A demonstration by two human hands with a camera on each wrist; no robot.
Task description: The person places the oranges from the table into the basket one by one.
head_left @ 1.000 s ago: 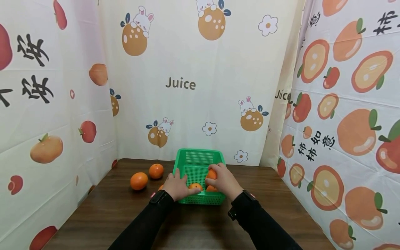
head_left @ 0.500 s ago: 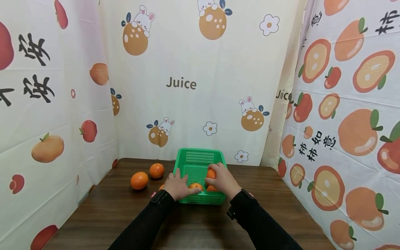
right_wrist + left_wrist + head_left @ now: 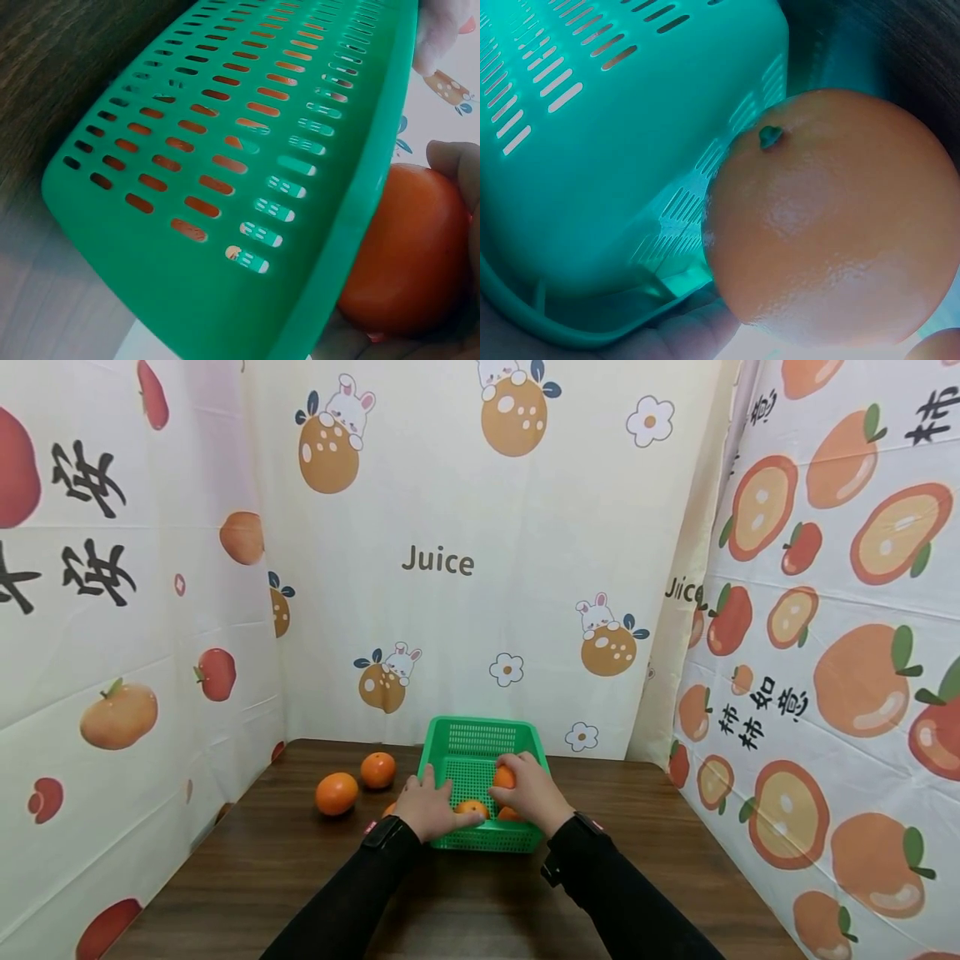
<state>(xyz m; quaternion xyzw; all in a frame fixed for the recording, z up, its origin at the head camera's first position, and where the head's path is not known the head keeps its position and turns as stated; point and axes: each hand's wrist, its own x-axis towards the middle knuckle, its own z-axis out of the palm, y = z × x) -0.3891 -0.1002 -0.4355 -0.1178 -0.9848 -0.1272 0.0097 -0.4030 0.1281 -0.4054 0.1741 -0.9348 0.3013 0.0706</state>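
A green plastic basket (image 3: 480, 745) stands on the brown table (image 3: 465, 902). My left hand (image 3: 429, 800) rests on its near left corner, fingers stretched along the rim and thumb beside an orange (image 3: 472, 809) inside. My right hand (image 3: 528, 787) curls round a second orange (image 3: 504, 777) just inside the right wall, above a third orange (image 3: 510, 814). The right wrist view shows the held orange (image 3: 412, 255) behind the basket's slotted wall (image 3: 225, 150). In the left wrist view another orange (image 3: 832, 217) lies on the table against the basket's outer wall (image 3: 615, 150), by my palm (image 3: 682, 337).
Two loose oranges (image 3: 336, 793) (image 3: 377, 769) lie on the table left of the basket. Printed fruit-patterned cloth walls (image 3: 450, 560) close in the back, left and right sides. Bare table stretches in front of the basket and to its right.
Both hands and all the oranges stay where they were; only the head view has shifted slightly.
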